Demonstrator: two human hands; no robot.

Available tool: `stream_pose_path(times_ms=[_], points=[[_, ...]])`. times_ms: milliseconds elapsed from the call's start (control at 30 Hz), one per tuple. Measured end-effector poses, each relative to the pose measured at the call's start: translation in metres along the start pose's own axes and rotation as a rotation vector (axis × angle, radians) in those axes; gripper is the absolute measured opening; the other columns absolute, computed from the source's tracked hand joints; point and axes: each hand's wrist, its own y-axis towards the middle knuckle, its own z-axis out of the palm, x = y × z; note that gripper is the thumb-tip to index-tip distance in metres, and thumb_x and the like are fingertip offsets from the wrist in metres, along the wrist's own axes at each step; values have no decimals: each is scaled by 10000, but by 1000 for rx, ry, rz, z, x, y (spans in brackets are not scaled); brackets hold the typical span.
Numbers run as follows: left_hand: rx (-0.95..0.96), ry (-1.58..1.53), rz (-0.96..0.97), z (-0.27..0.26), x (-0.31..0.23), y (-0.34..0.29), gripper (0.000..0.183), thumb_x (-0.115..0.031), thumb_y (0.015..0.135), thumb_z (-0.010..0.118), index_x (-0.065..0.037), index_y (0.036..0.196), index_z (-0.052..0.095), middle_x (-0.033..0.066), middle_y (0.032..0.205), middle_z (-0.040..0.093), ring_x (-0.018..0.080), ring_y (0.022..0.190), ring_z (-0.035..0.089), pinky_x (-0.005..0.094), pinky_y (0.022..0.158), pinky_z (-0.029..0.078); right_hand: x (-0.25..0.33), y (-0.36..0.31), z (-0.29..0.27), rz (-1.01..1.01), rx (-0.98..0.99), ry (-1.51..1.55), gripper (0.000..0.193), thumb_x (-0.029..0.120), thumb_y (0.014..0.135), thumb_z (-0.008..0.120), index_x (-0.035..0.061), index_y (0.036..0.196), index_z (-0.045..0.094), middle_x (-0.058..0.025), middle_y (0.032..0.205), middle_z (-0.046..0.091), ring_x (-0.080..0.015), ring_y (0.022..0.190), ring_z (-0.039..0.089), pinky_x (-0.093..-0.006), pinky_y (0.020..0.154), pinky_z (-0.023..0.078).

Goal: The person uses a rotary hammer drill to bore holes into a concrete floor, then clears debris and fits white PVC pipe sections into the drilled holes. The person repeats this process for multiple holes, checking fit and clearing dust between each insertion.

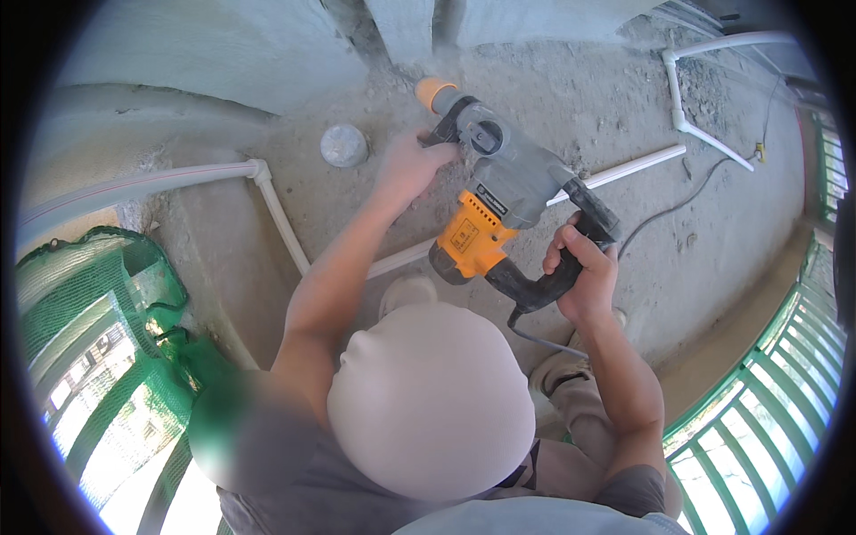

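A grey and orange rotary hammer drill is held in both hands, its orange front collar pointing up and left toward the foot of a wall. My left hand is closed on the black grip near the front; its fingers are partly hidden. Wrapped round the black rear handle is my right hand, thumb on top. A dark bit seems to reach from the collar to the wall's base, near a vertical groove; its tip is hard to make out.
White pipes run low across the dusty floor, more stand at the far right. A round whitish cap lies left of the drill. A cable trails right. Green railings flank both sides. A white dome hides the lower middle.
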Motion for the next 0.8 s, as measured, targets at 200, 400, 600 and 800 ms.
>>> stream_pose_path(times_ms=[200,400,600,800], points=[[-123,87,61,-24,5,6,384,-299,832,779,25,1010,676,80,723,648,173,568,614,327,512,468,0,0,32,15,60,9,213,55,921,675,47,1101,560,-71,831,601,-197,661,603,-358,607,511],[-148,-181,79,-5,10,-42,234,-115,840,755,-4,991,614,53,736,613,124,566,576,306,466,430,33,-66,45,-170,119,-250,340,1,890,675,-33,1220,602,-94,892,660,-187,741,665,-317,662,539],[-218,-561,282,18,22,-39,101,7,900,661,6,998,638,50,721,608,126,615,603,302,528,453,36,-114,65,-321,299,-666,332,-45,863,748,-50,1185,671,-61,909,695,-123,770,626,-279,696,509],[-170,-637,400,10,85,26,458,67,926,601,-13,1359,477,164,1235,602,227,1065,654,387,818,579,14,-104,106,-574,344,-954,474,173,859,857,-24,1200,594,-190,934,737,-369,802,744,-445,709,578]])
